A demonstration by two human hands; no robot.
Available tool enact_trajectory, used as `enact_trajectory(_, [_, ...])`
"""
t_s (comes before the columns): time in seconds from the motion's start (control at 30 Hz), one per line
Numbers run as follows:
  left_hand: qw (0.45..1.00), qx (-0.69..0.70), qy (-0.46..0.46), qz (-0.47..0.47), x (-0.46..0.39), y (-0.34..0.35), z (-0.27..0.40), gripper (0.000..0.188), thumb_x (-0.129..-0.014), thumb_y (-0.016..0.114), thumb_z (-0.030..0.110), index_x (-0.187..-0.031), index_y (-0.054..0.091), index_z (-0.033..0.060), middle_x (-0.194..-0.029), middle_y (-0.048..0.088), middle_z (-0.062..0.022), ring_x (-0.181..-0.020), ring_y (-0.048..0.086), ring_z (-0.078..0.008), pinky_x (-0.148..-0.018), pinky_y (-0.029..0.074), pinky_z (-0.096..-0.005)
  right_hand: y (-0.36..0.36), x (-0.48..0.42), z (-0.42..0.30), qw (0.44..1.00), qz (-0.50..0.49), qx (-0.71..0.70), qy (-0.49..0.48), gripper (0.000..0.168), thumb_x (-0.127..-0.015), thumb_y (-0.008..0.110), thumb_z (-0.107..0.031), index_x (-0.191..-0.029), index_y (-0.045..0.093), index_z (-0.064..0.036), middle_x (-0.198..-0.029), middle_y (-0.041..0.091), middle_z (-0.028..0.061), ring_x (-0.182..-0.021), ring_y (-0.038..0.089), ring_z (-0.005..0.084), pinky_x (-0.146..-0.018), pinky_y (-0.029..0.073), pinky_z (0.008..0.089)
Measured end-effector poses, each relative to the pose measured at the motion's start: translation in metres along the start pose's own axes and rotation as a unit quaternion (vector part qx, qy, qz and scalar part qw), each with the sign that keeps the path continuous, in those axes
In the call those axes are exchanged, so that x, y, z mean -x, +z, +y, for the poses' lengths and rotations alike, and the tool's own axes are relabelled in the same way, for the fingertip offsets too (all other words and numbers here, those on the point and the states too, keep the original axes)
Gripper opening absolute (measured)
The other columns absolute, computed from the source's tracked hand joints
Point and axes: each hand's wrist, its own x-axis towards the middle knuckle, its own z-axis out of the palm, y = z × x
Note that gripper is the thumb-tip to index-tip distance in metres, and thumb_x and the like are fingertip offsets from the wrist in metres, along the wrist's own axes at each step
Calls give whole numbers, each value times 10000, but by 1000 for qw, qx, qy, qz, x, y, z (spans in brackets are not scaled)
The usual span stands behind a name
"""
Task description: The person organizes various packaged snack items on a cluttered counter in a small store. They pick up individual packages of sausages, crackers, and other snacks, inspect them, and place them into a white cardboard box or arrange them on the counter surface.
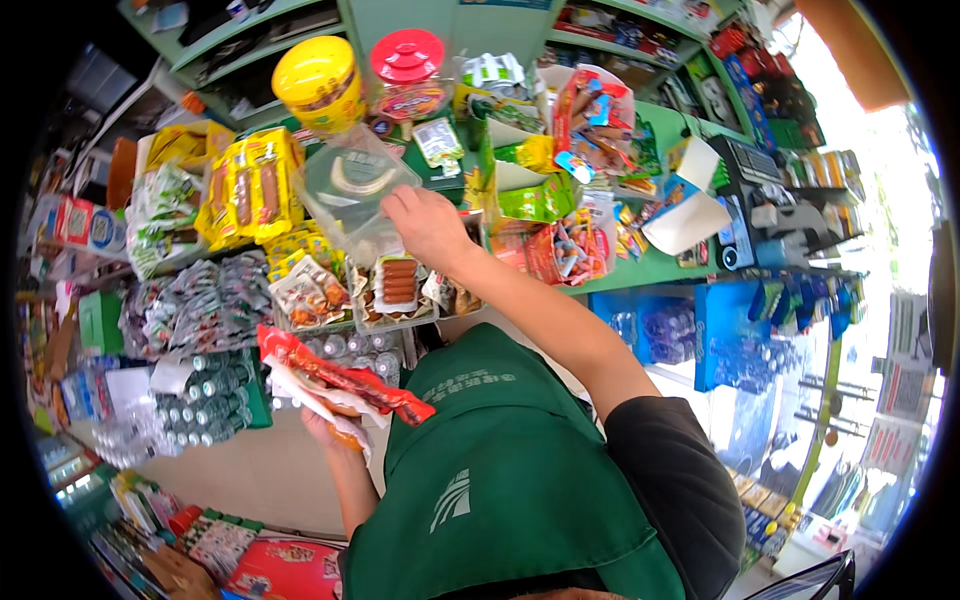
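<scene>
My right hand [424, 227] grips the right edge of a clear plastic container [352, 191] over the counter, its fingers pinched on the rim. My left hand [324, 429], low at the left of my green apron [480, 465], holds red and white packaged snacks [341, 375]. Wrapped brown sausages [397, 283] stand in a clear box just below the plastic container. Bags of small snacks [311, 294] lie to the left of that box. Yellow packs of sausages [251, 187] are farther left.
A yellow tub [318, 82] and a jar with a red lid [407, 56] stand at the back. Cartons of packaged sweets [592, 120] fill the counter's middle. A keypad device [742, 161] sits at its right. Water bottles [206, 397] are stacked below, left.
</scene>
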Motion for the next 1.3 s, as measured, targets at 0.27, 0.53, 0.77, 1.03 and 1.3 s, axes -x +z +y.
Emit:
enact_trajectory(0.27, [989,-92,-111,-36,-54,-21,20,404,-935,537,304,-1210,577,10,-1130,676,-192,-984,681,-365,-891,558,-528,-181,204,38,814,330,-225,421,387,-1007,524,-163,-1314,555,70,-1117,685,144,-999,662,266,-871,521,362])
enact_trajectory(0.53, [986,-96,-121,-66,-65,16,-5,296,-937,508,299,-1060,640,65,-914,703,-113,-799,708,-280,-732,597,-430,-218,488,109,478,622,-346,516,108,-932,584,-185,-846,550,-128,-672,524,33,-442,367,157,-384,225,307])
enact_trajectory(0.77, [983,-116,-130,58,11,36,-48,200,-918,514,224,-996,622,75,-905,704,-95,-780,704,-255,-695,595,-407,-161,538,124,213,549,-503,633,102,-920,533,-127,-839,484,-166,-635,450,-2,-421,306,104,-392,186,244])
enact_trajectory(1.03, [982,-51,-179,12,59,21,-80,202,-984,533,191,-1050,633,29,-933,705,-143,-843,709,-288,-773,590,-446,-176,578,124,616,425,-56,661,319,-1041,473,-281,-1011,625,-2,-816,646,84,-688,576,211,-651,466,307])
enact_trajectory(1.3, [993,2,-93,-66,62,18,-45,423,-1037,511,322,-1361,514,51,-1269,639,-135,-1135,650,-293,-992,529,-474,-237,276,-10,917,271,31,293,89,-882,749,-38,-929,674,-34,-769,628,45,-686,542,148,-632,432,276])
